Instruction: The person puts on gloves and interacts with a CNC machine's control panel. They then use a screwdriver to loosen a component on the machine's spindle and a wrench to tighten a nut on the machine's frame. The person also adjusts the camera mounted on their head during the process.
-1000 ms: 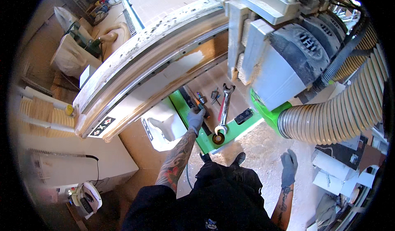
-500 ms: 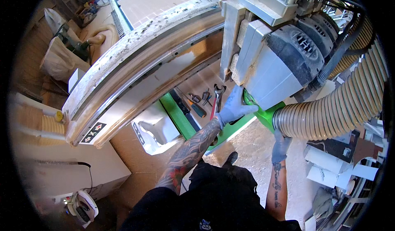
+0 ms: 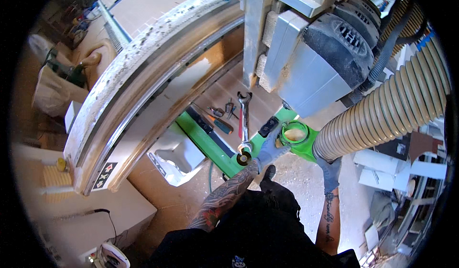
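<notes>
A bright green dust hood (image 3: 306,147) with a round ringed opening is fixed to the end of a thick ribbed hose (image 3: 382,108). My left hand (image 3: 271,149), in a grey glove, grips the hood's left side near the ring. My right hand (image 3: 329,171), also gloved, is closed round the hose end from below; its fingers are partly hidden. Just above the hood, apart from it, hangs the grey spindle housing (image 3: 313,81). Left of my left hand lie a large wrench (image 3: 245,117), a screwdriver (image 3: 222,125) and a round metal collar (image 3: 244,158).
A green machine edge (image 3: 203,141) runs beside my left forearm. Beyond it curves a long dusty gantry beam (image 3: 158,72). A white bracket-like part (image 3: 179,155) sits under the beam. White offcuts (image 3: 377,178) are stacked at the right. Pale dust covers the floor (image 3: 287,187).
Both hands have brought the green hood down and away from the spindle housing, so its round opening now shows. The hose end has come along. My view has shifted slightly.
</notes>
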A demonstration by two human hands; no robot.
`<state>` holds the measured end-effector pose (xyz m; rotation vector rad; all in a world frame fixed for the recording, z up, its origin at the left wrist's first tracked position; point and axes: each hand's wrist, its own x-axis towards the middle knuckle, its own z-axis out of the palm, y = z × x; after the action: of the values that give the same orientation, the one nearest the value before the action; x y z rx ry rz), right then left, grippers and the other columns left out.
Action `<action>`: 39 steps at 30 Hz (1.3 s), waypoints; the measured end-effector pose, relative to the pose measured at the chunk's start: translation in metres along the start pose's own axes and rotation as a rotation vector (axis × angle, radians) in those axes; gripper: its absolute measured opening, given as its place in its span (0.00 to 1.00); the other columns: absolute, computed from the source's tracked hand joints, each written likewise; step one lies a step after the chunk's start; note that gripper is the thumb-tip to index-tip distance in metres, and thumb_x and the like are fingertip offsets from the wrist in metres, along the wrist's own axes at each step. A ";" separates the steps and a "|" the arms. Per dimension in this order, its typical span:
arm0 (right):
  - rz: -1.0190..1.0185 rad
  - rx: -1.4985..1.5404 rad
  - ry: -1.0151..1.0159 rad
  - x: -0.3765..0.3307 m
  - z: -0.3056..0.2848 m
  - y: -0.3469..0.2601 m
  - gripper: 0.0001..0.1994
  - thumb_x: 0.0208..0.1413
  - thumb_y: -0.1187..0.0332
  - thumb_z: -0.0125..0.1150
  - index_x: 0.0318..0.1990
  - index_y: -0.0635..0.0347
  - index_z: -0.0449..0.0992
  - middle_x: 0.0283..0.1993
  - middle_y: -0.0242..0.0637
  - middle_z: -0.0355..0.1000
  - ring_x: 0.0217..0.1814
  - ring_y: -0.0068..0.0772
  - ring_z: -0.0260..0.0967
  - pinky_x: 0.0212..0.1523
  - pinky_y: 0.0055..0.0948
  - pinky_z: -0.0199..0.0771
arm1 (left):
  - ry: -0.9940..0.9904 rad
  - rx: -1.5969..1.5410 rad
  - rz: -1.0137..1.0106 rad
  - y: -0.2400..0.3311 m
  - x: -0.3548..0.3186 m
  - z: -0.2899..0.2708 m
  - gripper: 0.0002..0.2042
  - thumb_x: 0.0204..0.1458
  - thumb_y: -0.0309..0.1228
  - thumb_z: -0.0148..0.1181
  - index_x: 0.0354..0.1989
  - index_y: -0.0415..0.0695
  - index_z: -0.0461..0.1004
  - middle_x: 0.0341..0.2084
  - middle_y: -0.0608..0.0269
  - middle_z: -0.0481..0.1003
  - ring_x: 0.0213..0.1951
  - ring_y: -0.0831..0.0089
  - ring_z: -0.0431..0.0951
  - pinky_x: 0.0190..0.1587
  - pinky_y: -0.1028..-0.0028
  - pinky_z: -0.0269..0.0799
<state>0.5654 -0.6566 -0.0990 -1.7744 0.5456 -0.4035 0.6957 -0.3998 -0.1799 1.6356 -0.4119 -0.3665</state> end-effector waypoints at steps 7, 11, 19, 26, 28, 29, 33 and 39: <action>0.051 -0.010 0.101 -0.030 -0.006 -0.021 0.54 0.36 0.61 0.84 0.71 0.67 0.56 0.67 0.49 0.67 0.66 0.37 0.69 0.65 0.37 0.70 | 0.201 -0.389 -0.380 -0.073 -0.076 0.094 0.45 0.53 0.42 0.73 0.72 0.33 0.54 0.63 0.44 0.65 0.57 0.59 0.73 0.55 0.63 0.73; 0.027 -0.012 0.069 -0.017 0.009 -0.014 0.53 0.37 0.60 0.83 0.70 0.68 0.57 0.66 0.50 0.68 0.66 0.38 0.69 0.65 0.36 0.70 | -0.037 -0.476 -0.511 -0.061 -0.118 0.114 0.39 0.57 0.44 0.70 0.70 0.33 0.59 0.61 0.42 0.70 0.55 0.60 0.76 0.51 0.66 0.77; -0.160 -0.096 -0.040 0.056 -0.024 0.022 0.53 0.36 0.55 0.85 0.68 0.67 0.60 0.65 0.49 0.69 0.65 0.39 0.70 0.65 0.37 0.70 | 0.166 -0.506 -0.337 -0.055 -0.143 0.110 0.28 0.61 0.34 0.66 0.66 0.35 0.66 0.57 0.53 0.75 0.59 0.67 0.75 0.62 0.68 0.72; -0.333 -0.328 -0.044 0.131 -0.131 0.007 0.52 0.36 0.51 0.84 0.68 0.64 0.63 0.65 0.49 0.70 0.66 0.42 0.70 0.65 0.39 0.70 | 0.484 -0.282 -0.420 -0.031 -0.250 0.160 0.24 0.62 0.33 0.64 0.62 0.31 0.70 0.52 0.60 0.77 0.52 0.73 0.75 0.57 0.73 0.71; -0.308 -0.360 -0.003 0.143 -0.159 0.020 0.51 0.36 0.51 0.84 0.67 0.64 0.64 0.65 0.50 0.70 0.67 0.44 0.69 0.66 0.39 0.69 | 0.498 -0.323 -0.470 -0.023 -0.289 0.169 0.24 0.62 0.33 0.64 0.62 0.30 0.70 0.53 0.55 0.77 0.55 0.70 0.75 0.59 0.72 0.70; -0.366 -0.326 -0.017 0.142 -0.166 0.019 0.50 0.36 0.51 0.84 0.67 0.64 0.64 0.65 0.50 0.70 0.67 0.45 0.69 0.66 0.39 0.69 | 0.589 -0.341 -0.501 -0.037 -0.311 0.177 0.25 0.62 0.33 0.64 0.62 0.30 0.70 0.54 0.51 0.76 0.56 0.67 0.74 0.60 0.70 0.70; -0.459 -0.322 -0.112 0.158 -0.194 0.006 0.48 0.36 0.50 0.83 0.65 0.65 0.67 0.64 0.50 0.70 0.66 0.46 0.68 0.66 0.40 0.68 | 0.730 -0.375 -0.555 -0.003 -0.352 0.206 0.24 0.62 0.34 0.64 0.62 0.31 0.71 0.53 0.52 0.77 0.51 0.70 0.77 0.54 0.71 0.73; -0.567 -0.525 -0.064 0.148 -0.191 0.000 0.48 0.34 0.50 0.84 0.63 0.65 0.70 0.64 0.49 0.70 0.65 0.46 0.69 0.65 0.41 0.68 | 0.853 -0.371 -0.499 -0.032 -0.432 0.222 0.22 0.62 0.34 0.64 0.62 0.35 0.72 0.49 0.61 0.79 0.46 0.75 0.77 0.48 0.76 0.75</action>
<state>0.5863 -0.8919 -0.0500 -2.4436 0.0860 -0.6291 0.2121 -0.3878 -0.2362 1.3588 0.6792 -0.0731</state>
